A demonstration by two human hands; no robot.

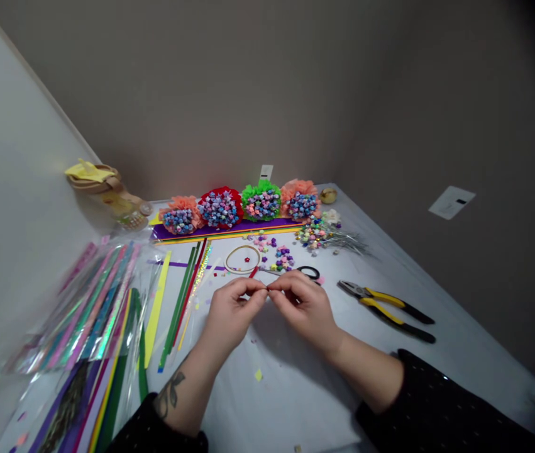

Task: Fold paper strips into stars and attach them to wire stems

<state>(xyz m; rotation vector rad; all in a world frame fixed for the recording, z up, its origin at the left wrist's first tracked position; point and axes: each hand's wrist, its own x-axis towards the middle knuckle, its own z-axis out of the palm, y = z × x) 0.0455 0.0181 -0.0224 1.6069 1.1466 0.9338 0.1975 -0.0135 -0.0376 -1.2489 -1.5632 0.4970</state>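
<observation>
My left hand (233, 309) and my right hand (305, 308) meet over the white table, thumbs and forefingers pinched tip to tip. Something tiny and dark sits between the fingertips, too small to make out. Just beyond the left fingers shows a short bit of red paper strip (254, 272); whether it is held cannot be told. Behind the hands lie a gold ring (227, 259) with a small red paper star (247, 259) inside it, and scissors (308, 272) partly covered by my right hand. Small purple and pink paper stars (284, 258) are scattered past them.
Yellow-handled pliers (390, 308) rest at the right. Paper strips (180, 308) and plastic packets of strips (92, 302) fill the left. Several star bouquets (220, 207) line the back wall beside a sandal (116, 192). Wire-stemmed beads (317, 233) lie back right.
</observation>
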